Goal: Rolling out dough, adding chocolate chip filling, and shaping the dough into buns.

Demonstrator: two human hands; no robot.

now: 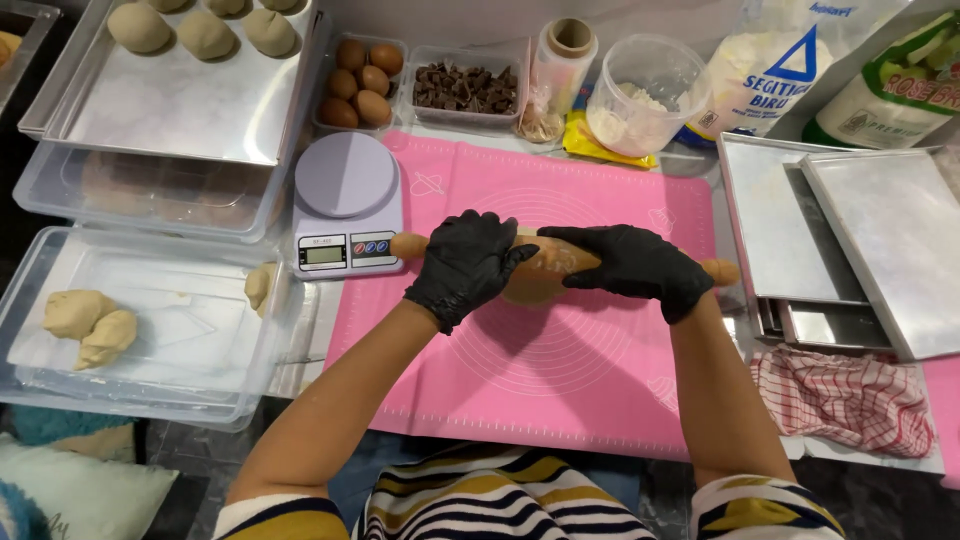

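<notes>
Near half of the pink mat (560,400) lies bare under my forearms; room to draw back there. Left: digital scale (347,205) touches the rolling pin (545,270) end, clear tub (150,330) beyond. Right: stacked metal trays (850,250) crowd the pin's other end, possibly touching. Far: chocolate box (465,90), flour tub (640,95) line the mat edge.

Scale (347,205) left; eggs (361,80), choc chunks (466,88) behind; trays (850,240) right.
</notes>
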